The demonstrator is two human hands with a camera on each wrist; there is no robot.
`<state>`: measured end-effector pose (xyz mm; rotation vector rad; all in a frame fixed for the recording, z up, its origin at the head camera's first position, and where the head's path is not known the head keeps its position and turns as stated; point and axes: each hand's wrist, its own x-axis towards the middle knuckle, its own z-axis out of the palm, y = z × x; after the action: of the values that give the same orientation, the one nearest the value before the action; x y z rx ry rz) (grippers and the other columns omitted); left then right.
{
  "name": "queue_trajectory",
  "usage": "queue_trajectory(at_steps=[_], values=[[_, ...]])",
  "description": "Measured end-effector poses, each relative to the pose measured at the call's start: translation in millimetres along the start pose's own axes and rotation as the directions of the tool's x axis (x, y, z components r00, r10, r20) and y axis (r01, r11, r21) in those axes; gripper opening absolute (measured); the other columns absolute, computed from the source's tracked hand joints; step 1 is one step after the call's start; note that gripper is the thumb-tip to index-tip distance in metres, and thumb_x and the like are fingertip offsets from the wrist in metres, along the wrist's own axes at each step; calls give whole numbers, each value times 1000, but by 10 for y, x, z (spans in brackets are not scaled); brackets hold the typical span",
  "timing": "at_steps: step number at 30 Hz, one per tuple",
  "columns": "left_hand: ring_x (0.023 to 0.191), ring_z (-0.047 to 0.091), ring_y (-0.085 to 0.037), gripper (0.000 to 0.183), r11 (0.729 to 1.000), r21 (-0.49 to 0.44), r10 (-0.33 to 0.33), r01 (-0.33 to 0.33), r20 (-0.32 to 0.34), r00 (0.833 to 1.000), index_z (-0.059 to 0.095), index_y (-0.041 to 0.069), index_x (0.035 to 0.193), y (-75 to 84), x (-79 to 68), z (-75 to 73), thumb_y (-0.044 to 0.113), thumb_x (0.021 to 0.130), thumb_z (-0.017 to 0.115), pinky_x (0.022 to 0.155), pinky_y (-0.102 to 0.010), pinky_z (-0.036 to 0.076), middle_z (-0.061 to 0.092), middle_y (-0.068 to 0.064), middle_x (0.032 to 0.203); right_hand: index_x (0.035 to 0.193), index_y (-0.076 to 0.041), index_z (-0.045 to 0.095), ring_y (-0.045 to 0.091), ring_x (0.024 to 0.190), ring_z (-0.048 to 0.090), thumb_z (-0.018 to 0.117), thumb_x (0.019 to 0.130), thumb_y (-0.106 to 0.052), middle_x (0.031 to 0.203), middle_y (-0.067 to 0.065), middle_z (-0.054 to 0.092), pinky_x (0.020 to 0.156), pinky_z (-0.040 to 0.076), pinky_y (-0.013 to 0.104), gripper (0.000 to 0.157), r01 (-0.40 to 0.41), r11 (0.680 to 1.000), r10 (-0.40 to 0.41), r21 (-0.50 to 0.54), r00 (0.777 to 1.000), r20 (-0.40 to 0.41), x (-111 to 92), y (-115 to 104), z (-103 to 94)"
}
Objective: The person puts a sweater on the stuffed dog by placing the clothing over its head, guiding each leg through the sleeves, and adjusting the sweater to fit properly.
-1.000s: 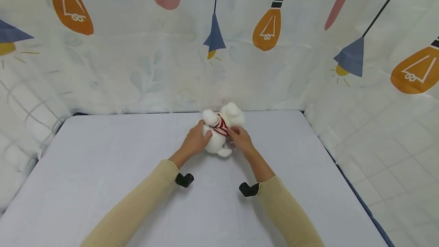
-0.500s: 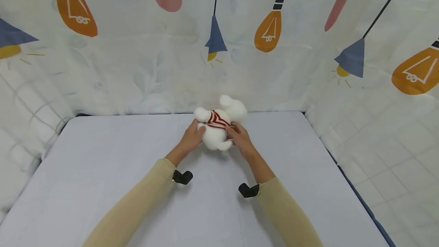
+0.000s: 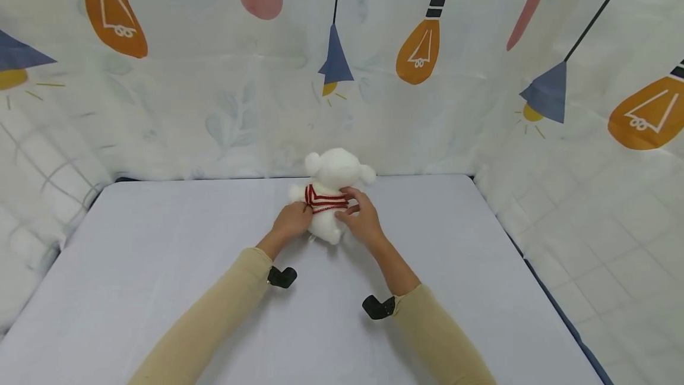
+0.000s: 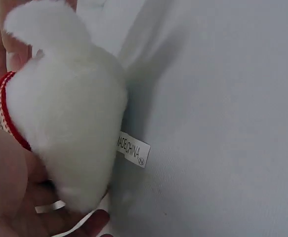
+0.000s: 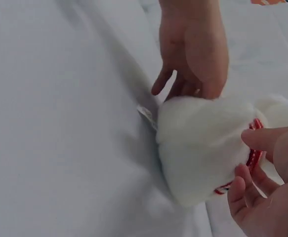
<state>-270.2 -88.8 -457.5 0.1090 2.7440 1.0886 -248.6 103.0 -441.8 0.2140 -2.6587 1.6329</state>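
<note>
A white plush toy point(image 3: 338, 169) with round ears and a red-and-white striped knitted top point(image 3: 325, 200) stands near the back edge, its plain back toward the head view. My left hand point(image 3: 291, 220) grips its left side below the arm, fingers reaching around the body in the left wrist view. On the other side my right hand point(image 3: 366, 220) holds the toy at the top's hem, thumb and bent fingers against it. A small white label point(image 4: 134, 150) with printed letters sticks out from the toy's bottom. The toy's front is hidden.
A white-covered table point(image 3: 176, 242) lies beneath the hands. Behind it hangs a pale curtain point(image 3: 256, 111) printed with lamps and bulbs. Black wrist cameras project inward from both forearms.
The plush toy, earlier tilted with its head to the right, has been turned upright. Its head has swung left, and both hands have shifted their hold along its sides.
</note>
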Motion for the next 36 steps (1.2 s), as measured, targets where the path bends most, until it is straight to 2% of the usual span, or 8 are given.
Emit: queue_trajectory(at_steps=[6, 12, 15, 20, 22, 26, 31, 36], values=[[56, 51, -21, 31, 950, 311, 56, 11, -206, 977, 53, 13, 64, -22, -119, -80, 25, 92, 49, 52, -36, 39, 56, -4, 61, 138, -20, 47, 18, 88, 57, 71, 87, -10, 126, 5, 52, 68, 49, 25, 58, 123, 986, -127, -113, 991, -36, -50, 27, 172], [54, 48, -17, 27, 886, 434, 309, -163, -291, 905, 55, 14, 62, -1, -217, -105, 19, 87, 62, 55, -35, 38, 53, 0, 57, 118, -11, 54, 19, 89, 58, 73, 86, -15, 118, 4, 55, 73, 48, 25, 38, 133, 977, -162, -165, 971, -178, -84, 41, 259], [58, 54, -18, 15, 842, 459, 460, -284, -334, 823, 63, 13, 71, 12, -253, -82, 18, 85, 67, 58, -36, 44, 62, -1, 67, 116, -11, 57, 21, 90, 58, 74, 85, -17, 115, 3, 57, 75, 47, 26, 35, 150, 969, -188, -199, 964, -189, -66, 56, 259], [63, 62, -21, 10, 749, 536, 639, -389, -431, 637, 68, 10, 81, 25, -288, -33, 16, 78, 76, 58, -38, 49, 67, -3, 77, 119, -15, 59, 22, 96, 59, 74, 85, -18, 121, 1, 56, 72, 48, 26, 37, 194, 948, -237, -253, 960, -149, -34, 45, 254], [66, 65, -22, 11, 732, 553, 663, -397, -447, 600, 71, 11, 84, 44, -293, -22, 16, 78, 78, 59, -39, 50, 68, -3, 82, 116, -14, 60, 21, 96, 59, 75, 85, -18, 120, 1, 57, 72, 48, 26, 35, 210, 939, -255, -271, 957, -139, -31, 42, 264], [69, 67, -24, 10, 722, 560, 678, -405, -459, 574, 73, 10, 88, 89, -292, 3, 13, 79, 77, 59, -39, 51, 69, -4, 86, 110, -13, 62, 24, 94, 59, 75, 85, -17, 114, 2, 58, 73, 49, 28, 29, 244, 927, -291, -286, 947, -134, -31, 59, 270], [68, 67, -23, 8, 713, 577, 687, -399, -460, 562, 73, 9, 87, 117, -275, 28, 11, 80, 76, 56, -37, 48, 68, -4, 83, 106, -11, 65, 27, 90, 58, 75, 84, -16, 103, 4, 59, 78, 50, 36, 25, 276, 922, -320, -270, 938, -135, -27, 65, 254], [63, 64, -24, 9, 717, 580, 674, -386, -438, 594, 73, 9, 89, 135, -243, 25, 11, 81, 75, 55, -37, 47, 65, -5, 82, 114, -11, 64, 28, 90, 59, 74, 84, -13, 101, 6, 59, 78, 51, 41, 31, 291, 920, -323, -263, 942, -88, -10, 57, 229]])
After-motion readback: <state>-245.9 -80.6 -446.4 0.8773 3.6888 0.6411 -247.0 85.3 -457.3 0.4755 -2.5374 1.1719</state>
